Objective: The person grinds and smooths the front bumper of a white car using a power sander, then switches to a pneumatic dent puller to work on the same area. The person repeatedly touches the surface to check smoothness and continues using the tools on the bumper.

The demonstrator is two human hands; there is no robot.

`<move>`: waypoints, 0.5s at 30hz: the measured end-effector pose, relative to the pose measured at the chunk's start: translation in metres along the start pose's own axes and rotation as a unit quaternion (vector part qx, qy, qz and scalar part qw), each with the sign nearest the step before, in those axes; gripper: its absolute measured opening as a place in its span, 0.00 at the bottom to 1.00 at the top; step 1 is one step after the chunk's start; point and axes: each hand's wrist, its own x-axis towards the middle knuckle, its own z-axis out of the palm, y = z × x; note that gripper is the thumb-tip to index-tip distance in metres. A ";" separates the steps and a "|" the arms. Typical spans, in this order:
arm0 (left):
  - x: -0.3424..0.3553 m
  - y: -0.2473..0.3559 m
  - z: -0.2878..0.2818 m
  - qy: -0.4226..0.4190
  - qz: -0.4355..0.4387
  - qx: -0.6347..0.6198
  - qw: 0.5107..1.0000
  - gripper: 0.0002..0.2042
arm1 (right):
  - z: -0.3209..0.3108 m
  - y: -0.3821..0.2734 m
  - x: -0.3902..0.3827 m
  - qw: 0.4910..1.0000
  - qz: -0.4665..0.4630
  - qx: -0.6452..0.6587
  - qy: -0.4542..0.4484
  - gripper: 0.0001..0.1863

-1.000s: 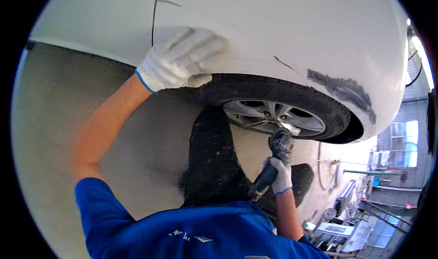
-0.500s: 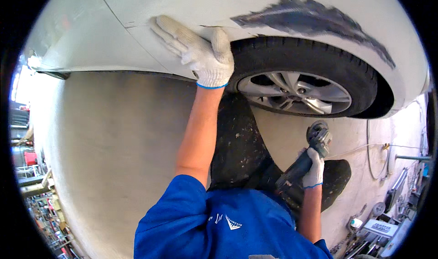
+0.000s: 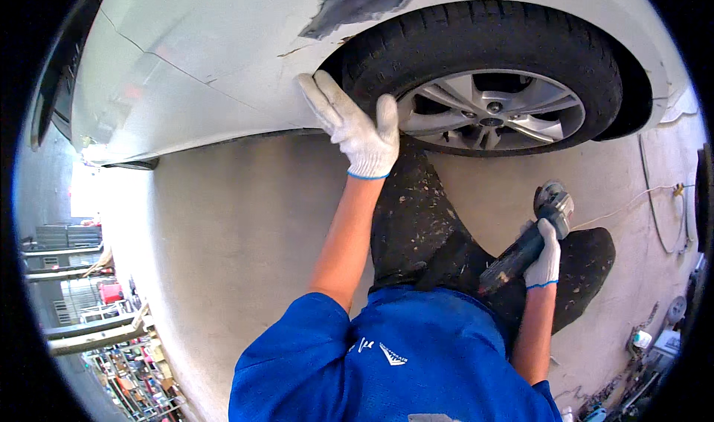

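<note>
In a white knit glove with a blue cuff, my left hand (image 3: 355,133) is raised beside the lower edge of a white car body (image 3: 223,43), left of the wheel (image 3: 491,110). Its fingers are stretched out and nothing is in them; whether they touch the panel I cannot tell. My gloved right hand (image 3: 545,255) grips the body of an angle grinder (image 3: 520,257) held low over my right thigh, its disc end (image 3: 551,196) pointing away from me. Above the tyre, the wheel arch has a dark scraped patch (image 3: 372,2). A short crack shows near the arch's front edge.
A thin cable (image 3: 617,212) runs right from the grinder across the concrete floor (image 3: 238,221). At the right lie a looped hose (image 3: 654,199) and assorted tools (image 3: 654,355). Shelves with many small items (image 3: 137,370) stand at the far left. My dark-trousered legs (image 3: 420,229) are folded below the wheel.
My left hand has come down from the panel, lower and to the right. The view has shifted, so the scraped patch sits higher. My right hand still holds the grinder.
</note>
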 end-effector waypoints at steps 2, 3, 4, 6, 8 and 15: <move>0.002 -0.012 -0.025 -0.052 0.023 -0.003 0.998 0.49 | 0.003 -0.006 0.006 1.000 -0.002 0.017 -0.005 0.21; 0.010 -0.020 -0.035 -0.015 0.033 -0.021 0.999 0.44 | 0.009 -0.011 0.004 0.999 -0.004 0.038 -0.014 0.21; 0.020 -0.042 -0.044 0.030 0.052 -0.002 0.998 0.40 | 0.012 -0.013 0.015 0.999 -0.007 0.046 -0.023 0.21; 0.052 -0.086 -0.079 0.047 -0.032 0.057 0.997 0.34 | 0.023 -0.014 0.044 0.997 0.019 0.076 -0.024 0.20; 0.097 -0.117 -0.090 0.079 -0.162 -0.073 0.981 0.39 | 0.031 -0.018 0.058 0.997 0.009 0.074 -0.025 0.19; 0.127 -0.041 -0.003 0.186 -0.301 -0.041 0.934 0.40 | -0.004 0.023 0.093 0.997 0.019 0.070 -0.029 0.18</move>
